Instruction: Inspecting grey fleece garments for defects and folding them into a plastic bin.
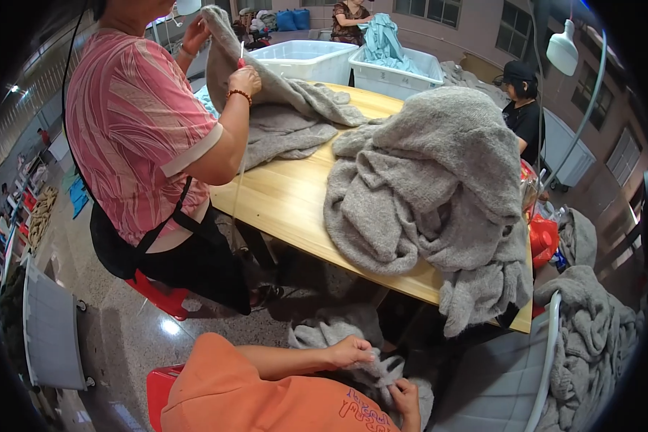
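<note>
My left hand (351, 351) is closed in a pinch at the edge of a grey knitted garment (324, 331), which lies over my lap below the table edge. Any small thing between those fingers is too small to make out. Close by on the right, my right hand (405, 396) grips a bunched part of the same fabric. Between both hands the knit is gathered and slightly stretched. Its lower part hangs down beside my right hand.
A wooden table (281, 194) bears a large grey knit heap (439, 165). At left, a co-worker in a pink top (137, 122) holds a grey piece and a red-handled tool. Plastic bins (396, 75) stand beyond; a grey bin (497, 381) is near my right.
</note>
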Tool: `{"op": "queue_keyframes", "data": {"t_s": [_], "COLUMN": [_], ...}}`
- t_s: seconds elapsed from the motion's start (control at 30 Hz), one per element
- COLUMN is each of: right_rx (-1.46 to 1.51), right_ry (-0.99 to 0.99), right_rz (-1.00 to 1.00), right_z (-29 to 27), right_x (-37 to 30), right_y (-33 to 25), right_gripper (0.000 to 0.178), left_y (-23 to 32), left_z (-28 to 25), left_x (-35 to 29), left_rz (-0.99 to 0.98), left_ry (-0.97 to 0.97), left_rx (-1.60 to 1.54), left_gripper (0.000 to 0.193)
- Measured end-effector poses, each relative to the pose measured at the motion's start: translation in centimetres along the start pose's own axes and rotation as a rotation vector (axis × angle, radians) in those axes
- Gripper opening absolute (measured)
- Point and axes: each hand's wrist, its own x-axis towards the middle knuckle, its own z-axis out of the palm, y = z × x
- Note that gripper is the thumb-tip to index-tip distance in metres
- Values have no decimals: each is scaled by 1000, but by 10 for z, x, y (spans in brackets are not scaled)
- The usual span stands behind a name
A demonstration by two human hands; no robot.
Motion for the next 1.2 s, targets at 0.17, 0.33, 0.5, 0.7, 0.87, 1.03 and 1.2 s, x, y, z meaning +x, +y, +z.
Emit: {"op": "queue_keyframes", "data": {"t_s": [0.17,0.33,0.5,0.7,0.87,1.03,1.2], "right_rx": [-405,-388,-37,63,316,252,-443], "right_ry": [-72,-89,67,-107,-290,-81,143], "right_rz": [0,189,60,-46,-126,-348,-440], "right_z": [-5,-22,-16,29,35,39,6], "right_x": [3,-3,-11,13,23,6,-25], "right_y": [-20,-11,-30,-95,-111,-79,-93], "right_gripper": [20,24,28,19,19,22,21], "left_y": [-6,12,17,134,138,74,44], "left_z": [-1,-3,-24,-37,-19,2,21], "left_x": [2,-7,-11,-88,-129,-80,-28], "left_rz": [16,1,9,-21,129,55,48], "left_ry": [-46,-25,16,7,-255,59,110], "left_rx": [-6,11,-42,247,10,210,323], "left_gripper": [14,12,11,13,9,10,11]}}
